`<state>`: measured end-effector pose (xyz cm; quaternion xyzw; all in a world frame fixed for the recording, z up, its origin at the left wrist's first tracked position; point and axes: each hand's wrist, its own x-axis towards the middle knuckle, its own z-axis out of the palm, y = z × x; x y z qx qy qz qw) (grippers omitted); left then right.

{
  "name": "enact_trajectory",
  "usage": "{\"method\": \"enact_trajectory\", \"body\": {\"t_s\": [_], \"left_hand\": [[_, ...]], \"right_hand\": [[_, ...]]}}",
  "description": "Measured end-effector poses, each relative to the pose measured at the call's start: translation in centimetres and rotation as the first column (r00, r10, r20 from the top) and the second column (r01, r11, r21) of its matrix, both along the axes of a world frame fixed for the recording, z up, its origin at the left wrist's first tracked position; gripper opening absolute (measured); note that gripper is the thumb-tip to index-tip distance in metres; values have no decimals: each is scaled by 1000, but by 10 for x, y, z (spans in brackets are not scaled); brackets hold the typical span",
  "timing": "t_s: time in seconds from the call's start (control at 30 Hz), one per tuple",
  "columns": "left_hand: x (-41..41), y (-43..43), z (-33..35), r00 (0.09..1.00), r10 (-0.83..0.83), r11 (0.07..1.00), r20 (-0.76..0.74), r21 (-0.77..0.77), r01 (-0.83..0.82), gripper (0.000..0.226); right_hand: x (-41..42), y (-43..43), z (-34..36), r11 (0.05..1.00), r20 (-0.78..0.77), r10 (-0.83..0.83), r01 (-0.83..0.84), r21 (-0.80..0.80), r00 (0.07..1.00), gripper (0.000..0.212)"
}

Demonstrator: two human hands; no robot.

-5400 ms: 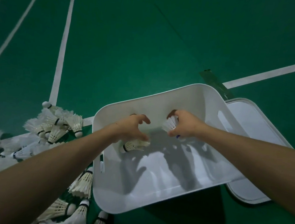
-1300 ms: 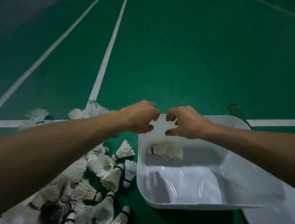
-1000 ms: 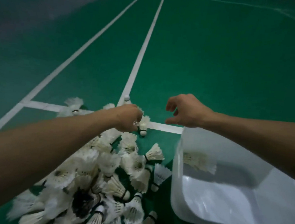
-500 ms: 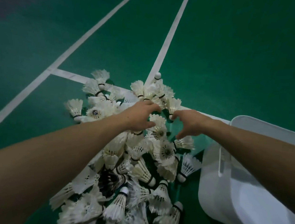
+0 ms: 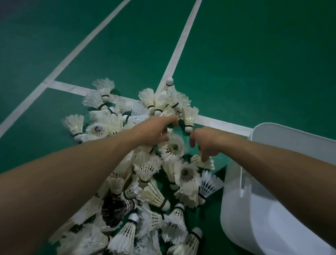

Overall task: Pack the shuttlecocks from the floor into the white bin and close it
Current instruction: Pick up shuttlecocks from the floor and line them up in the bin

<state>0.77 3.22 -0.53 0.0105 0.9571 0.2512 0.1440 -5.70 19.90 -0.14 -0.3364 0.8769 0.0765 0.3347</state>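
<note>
Both hands have moved off the bin (image 5: pixel 257 210) and are back over the pile of shuttlecocks (image 5: pixel 148 186). That drop is done and the next grab is starting.

- Left hand (image 5: pixel 152 133): fingers stretched forward toward the far end of the pile, nothing held.
- Right hand (image 5: pixel 207 143): fingers hang down, tips at the feathers of one shuttlecock (image 5: pixel 207 164). Can't tell if it's pinched yet.
- Bin sits just right of the pile, open and on the floor (image 5: pixel 269 54). The right forearm crosses it and hides most of the inside, so the count in there isn't visible.
- Lid is out of frame now.

Judgement: early in the task, since nearly the whole pile is still on the floor.

In the way: shuttlecocks lie tangled and stacked, and feathers can snag on neighbours. One dark shuttlecock (image 5: pixel 116 205) sits low in the heap. A few strays lie on the white lines (image 5: pixel 182 38) at the far edge.
</note>
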Motion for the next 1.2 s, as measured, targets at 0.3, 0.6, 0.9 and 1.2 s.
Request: {"method": "enact_trajectory", "body": {"t_s": [0.3, 0.6, 0.9, 1.2], "left_hand": [[9, -8, 39, 987, 54, 999, -153, 5, -54, 12], [7, 36, 110, 939, 82, 990, -333, 135, -38, 23], [-5, 138, 147, 927, -141, 967, -349, 151, 204, 23], [-23, 221, 108, 921, -363, 923, -140, 86, 376, 28]], "right_hand": [[-6, 23, 69, 876, -99, -290, 222, -428, 952, 31], [13, 90, 149, 670, -199, -465, 195, -717, 863, 43], [26, 231, 157, 202, 214, -682, 461, -864, 700, 43], [39, 311, 94, 479, -22, -773, 560, -676, 634, 43]]}}
